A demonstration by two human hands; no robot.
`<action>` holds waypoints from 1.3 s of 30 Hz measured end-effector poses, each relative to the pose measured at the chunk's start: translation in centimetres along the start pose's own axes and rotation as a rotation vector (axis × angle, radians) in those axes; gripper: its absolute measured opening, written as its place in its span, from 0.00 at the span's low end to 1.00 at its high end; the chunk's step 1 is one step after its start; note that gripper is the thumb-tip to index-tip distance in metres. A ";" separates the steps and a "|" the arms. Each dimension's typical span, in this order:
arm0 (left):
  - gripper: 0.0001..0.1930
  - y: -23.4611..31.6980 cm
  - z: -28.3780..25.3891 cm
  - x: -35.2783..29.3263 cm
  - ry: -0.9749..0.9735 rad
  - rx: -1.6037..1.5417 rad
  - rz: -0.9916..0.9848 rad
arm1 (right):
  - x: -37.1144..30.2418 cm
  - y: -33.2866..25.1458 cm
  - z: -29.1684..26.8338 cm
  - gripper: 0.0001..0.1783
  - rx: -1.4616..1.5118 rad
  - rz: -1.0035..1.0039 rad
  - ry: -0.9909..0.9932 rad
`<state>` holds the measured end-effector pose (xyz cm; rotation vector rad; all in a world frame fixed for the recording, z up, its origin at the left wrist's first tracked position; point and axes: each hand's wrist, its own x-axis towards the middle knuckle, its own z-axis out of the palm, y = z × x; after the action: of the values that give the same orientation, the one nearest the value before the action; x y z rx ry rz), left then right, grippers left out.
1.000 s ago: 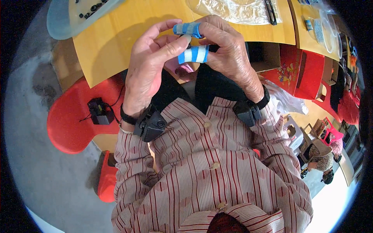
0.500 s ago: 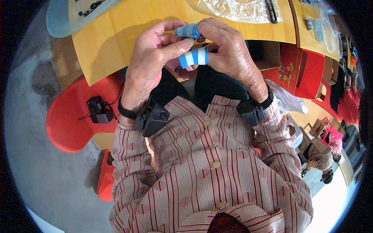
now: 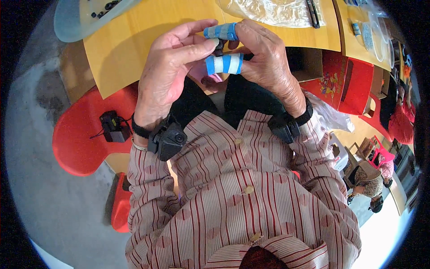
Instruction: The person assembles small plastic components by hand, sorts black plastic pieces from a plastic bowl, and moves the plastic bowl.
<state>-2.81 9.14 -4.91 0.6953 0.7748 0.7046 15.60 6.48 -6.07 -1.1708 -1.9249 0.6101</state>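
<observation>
My left hand (image 3: 166,60) and my right hand (image 3: 265,54) meet over the near edge of the table. Between their fingertips is a small black part (image 3: 219,48), mostly covered, so its exact kind does not show. Blue-and-white striped wraps cover the thumb (image 3: 225,64) and the forefinger (image 3: 221,32) of my right hand, which pinch the part from below and above. The thumb of my left hand presses at the part's left side, its other fingers bent behind. Each wrist carries a black strapped device (image 3: 168,138).
On the yellow table (image 3: 130,49) lie a translucent tray (image 3: 67,22) of small black rings, a clear plastic bag (image 3: 264,10) and a black slender tool (image 3: 312,13). A red chair (image 3: 74,139) holds a black box (image 3: 114,127). Other people (image 3: 369,184) sit far right.
My left hand has shifted slightly left, its thumb drawn back a little, so more of the black part shows. My right hand has moved slightly right and still pinches it.
</observation>
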 end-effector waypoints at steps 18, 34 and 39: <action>0.23 0.3 0.1 -0.5 0.039 0.062 0.026 | 0.1 0.0 0.4 0.22 0.028 0.085 -0.038; 0.30 -0.6 0.8 -0.8 -0.034 0.656 0.525 | -0.3 -0.6 -0.5 0.24 0.410 0.445 -0.111; 0.26 -0.8 0.5 -0.6 -0.010 0.671 0.561 | -0.3 -0.4 0.2 0.21 0.393 0.326 -0.020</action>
<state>-2.47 8.02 -5.03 1.5628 0.8155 0.9484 15.34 6.05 -6.01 -1.2252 -1.5429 1.1211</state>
